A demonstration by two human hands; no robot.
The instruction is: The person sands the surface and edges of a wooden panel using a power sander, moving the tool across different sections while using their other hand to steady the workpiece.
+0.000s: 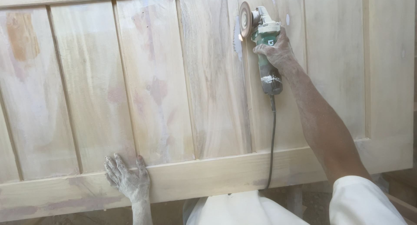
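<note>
My right hand point(278, 51) is clamped around the green angle grinder point(265, 47), its disc against the wooden door panel point(208, 77) (upper middle); my dusty left hand point(128, 179) lies flat, fingers spread, on the bottom rail point(217, 175).

Wooden door panel point(208, 77) cut off at left, top, right edges.

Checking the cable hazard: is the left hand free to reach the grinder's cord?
Probably yes. The left hand lies flat and empty on the door's bottom rail; the cord hangs over that rail, nothing between.
</note>
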